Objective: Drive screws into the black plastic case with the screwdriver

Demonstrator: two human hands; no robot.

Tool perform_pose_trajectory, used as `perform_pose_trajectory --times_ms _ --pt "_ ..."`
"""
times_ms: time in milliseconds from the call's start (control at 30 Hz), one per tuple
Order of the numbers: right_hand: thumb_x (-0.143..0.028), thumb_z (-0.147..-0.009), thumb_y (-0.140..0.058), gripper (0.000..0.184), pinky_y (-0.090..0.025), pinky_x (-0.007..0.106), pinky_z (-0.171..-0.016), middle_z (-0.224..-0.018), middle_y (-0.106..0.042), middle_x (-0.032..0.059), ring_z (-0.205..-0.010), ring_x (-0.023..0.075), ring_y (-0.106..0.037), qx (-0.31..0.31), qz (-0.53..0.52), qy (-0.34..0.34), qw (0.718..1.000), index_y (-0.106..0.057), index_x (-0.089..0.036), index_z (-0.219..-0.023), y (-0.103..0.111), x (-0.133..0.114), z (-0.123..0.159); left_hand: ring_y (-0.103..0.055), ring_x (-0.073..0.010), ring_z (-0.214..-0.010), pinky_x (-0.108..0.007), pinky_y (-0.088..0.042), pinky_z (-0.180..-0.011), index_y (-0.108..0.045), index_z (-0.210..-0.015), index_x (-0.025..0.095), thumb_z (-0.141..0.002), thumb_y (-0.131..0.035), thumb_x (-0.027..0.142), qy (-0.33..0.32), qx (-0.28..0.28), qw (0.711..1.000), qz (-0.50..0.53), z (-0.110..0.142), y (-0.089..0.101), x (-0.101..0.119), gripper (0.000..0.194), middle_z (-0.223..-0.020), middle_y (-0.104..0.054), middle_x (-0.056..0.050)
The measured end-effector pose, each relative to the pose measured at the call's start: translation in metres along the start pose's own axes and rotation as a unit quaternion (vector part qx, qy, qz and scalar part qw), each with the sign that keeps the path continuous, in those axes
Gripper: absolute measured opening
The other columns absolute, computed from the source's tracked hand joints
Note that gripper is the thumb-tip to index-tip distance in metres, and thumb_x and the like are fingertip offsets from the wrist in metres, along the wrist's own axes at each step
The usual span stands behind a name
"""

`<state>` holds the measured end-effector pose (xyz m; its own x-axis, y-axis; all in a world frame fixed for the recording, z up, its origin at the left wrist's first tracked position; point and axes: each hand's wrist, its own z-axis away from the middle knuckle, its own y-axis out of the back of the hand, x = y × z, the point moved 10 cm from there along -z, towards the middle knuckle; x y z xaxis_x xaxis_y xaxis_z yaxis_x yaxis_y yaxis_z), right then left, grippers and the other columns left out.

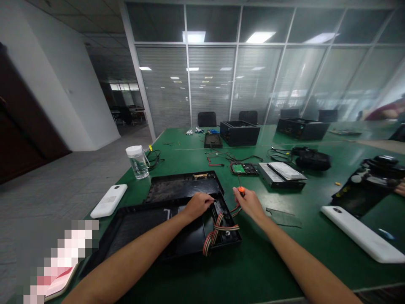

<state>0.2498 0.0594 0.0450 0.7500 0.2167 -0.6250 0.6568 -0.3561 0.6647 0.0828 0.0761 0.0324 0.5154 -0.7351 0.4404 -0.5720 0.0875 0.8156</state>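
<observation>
My right hand [251,204] is closed around a screwdriver [241,191] with an orange and black handle, its thin shaft pointing up and away. My left hand [199,205] reaches over the black computer case panel [139,223], fingers pinched together near its right end; what they hold, if anything, is too small to make out. Striped ribbon wires [218,228] lie looped over that end of the panel, beside my left hand. Directly behind it lies a second black panel [180,188] with a brass-coloured strip along its far edge.
A green circuit board [242,169] and a silver drive [283,173] lie beyond my right hand. White power banks [109,200] flank both sides, and a water bottle [137,162] stands at left. Black computer cases [239,133] sit farther back. Another person's arm [387,110] shows at far right.
</observation>
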Motion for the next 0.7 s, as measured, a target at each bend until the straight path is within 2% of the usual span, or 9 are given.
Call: perform_pose_trajectory --times_ms 167,333,400,467,533,600,700 --pt "-0.054 -0.086 -0.032 0.046 -0.036 0.024 -0.053 -0.05 -0.056 0.0011 -0.052 0.0165 -0.055 -0.008 0.004 0.002 1.0 -0.049 -0.023 -0.058 -0.002 -0.001 0.0 -0.062 -0.0158 -0.086 -0.027 -0.047 -0.082 -0.067 -0.089 0.015 -0.087 -0.047 0.02 -0.011 0.038 0.999 0.024 0.0 0.005 0.003 0.021 -0.092 -0.069 -0.006" --pt "-0.051 -0.08 -0.043 0.031 -0.036 0.024 -0.054 -0.06 -0.056 0.0003 -0.058 0.0157 -0.053 -0.014 -0.01 -0.003 1.0 -0.051 -0.022 -0.072 0.0 0.001 -0.003 -0.06 -0.0166 -0.087 -0.029 -0.045 -0.084 -0.066 -0.089 0.014 -0.088 -0.044 0.019 -0.048 0.001 0.999 -0.013 0.001 -0.003 0.012 0.023 -0.091 -0.067 -0.007" --pt "-0.046 -0.076 -0.051 0.026 -0.035 0.023 -0.05 -0.063 -0.055 -0.0019 -0.055 0.0139 -0.051 -0.072 -0.064 -0.052 0.994 -0.049 -0.022 -0.084 -0.005 0.012 -0.002 -0.059 -0.0166 -0.087 -0.029 -0.044 -0.084 -0.065 -0.089 0.013 -0.086 -0.045 0.017 -0.058 -0.008 0.998 -0.017 0.002 -0.004 0.013 0.021 -0.09 -0.066 -0.007" --pt "-0.039 -0.074 -0.051 0.027 -0.032 0.021 -0.045 -0.06 -0.051 -0.0055 -0.049 0.0111 -0.047 -0.155 -0.137 -0.112 0.972 -0.045 -0.022 -0.093 -0.013 0.022 0.002 -0.059 -0.0162 -0.085 -0.028 -0.044 -0.083 -0.065 -0.088 0.013 -0.085 -0.046 0.017 -0.059 -0.006 0.998 -0.013 0.004 -0.003 0.013 0.019 -0.089 -0.065 -0.007" --pt "-0.035 -0.074 -0.05 0.03 -0.032 0.02 -0.044 -0.061 -0.049 -0.0068 -0.046 0.0091 -0.045 -0.199 -0.208 -0.126 0.949 -0.042 -0.022 -0.1 -0.012 0.02 0.003 -0.058 -0.0157 -0.084 -0.027 -0.044 -0.082 -0.064 -0.087 0.013 -0.086 -0.046 0.017 -0.052 0.002 0.999 -0.005 0.005 -0.001 0.012 0.018 -0.088 -0.064 -0.006" --pt "-0.037 -0.075 -0.049 0.032 -0.035 0.02 -0.046 -0.066 -0.052 -0.0044 -0.048 0.0084 -0.046 -0.183 -0.26 -0.093 0.944 -0.043 -0.02 -0.103 0.001 0.012 -0.003 -0.057 -0.0156 -0.083 -0.027 -0.044 -0.08 -0.063 -0.089 0.014 -0.086 -0.046 0.018 -0.036 0.011 0.999 0.0 0.005 0.001 0.01 0.018 -0.089 -0.064 -0.006" --pt "-0.045 -0.08 -0.044 0.031 -0.031 0.021 -0.042 -0.061 -0.05 -0.0031 -0.044 0.0081 -0.039 -0.078 -0.252 -0.052 0.963 -0.05 -0.017 -0.091 0.031 0.007 -0.012 -0.057 -0.016 -0.082 -0.027 -0.044 -0.079 -0.062 -0.091 0.013 -0.084 -0.048 0.018 -0.009 0.013 1.0 0.0 0.005 0.0 0.005 0.016 -0.088 -0.063 -0.006"
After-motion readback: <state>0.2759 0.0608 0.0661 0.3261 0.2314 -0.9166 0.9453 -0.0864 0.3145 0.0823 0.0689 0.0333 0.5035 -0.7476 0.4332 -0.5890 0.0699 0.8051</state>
